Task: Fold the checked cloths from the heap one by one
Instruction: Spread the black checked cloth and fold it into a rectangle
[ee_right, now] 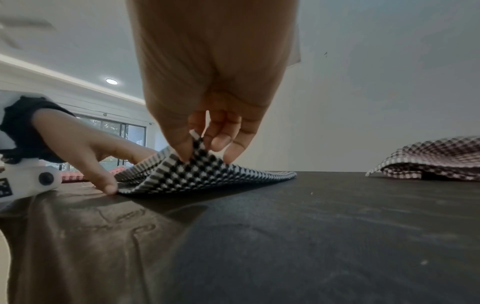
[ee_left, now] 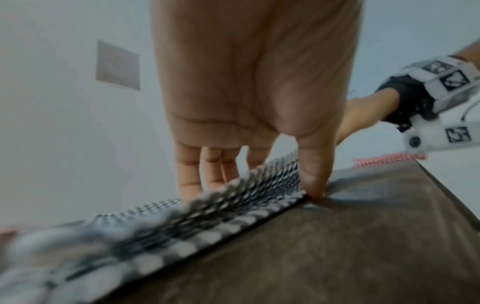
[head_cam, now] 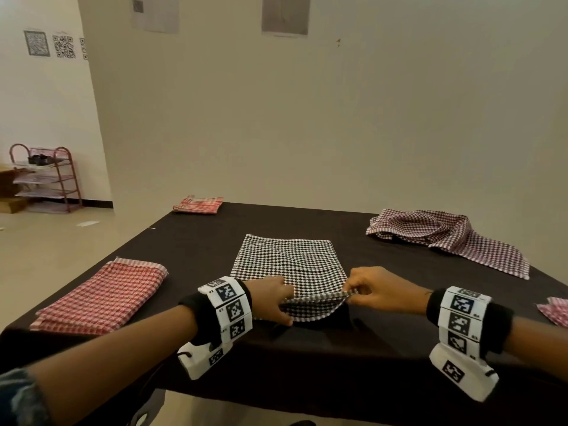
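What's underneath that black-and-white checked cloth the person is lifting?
Under the raised near edge of the black-and-white cloth, pinched up by the right hand, only the dark table and its shadow show. The left hand holds the other corner. Further back the cloth lies flat, hiding whatever it covers.

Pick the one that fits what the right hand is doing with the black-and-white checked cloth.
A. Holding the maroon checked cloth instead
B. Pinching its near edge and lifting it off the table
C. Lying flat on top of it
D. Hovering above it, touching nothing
B: the right hand pinches the near edge of the black-and-white checked cloth between thumb and fingers, raising it off the table.
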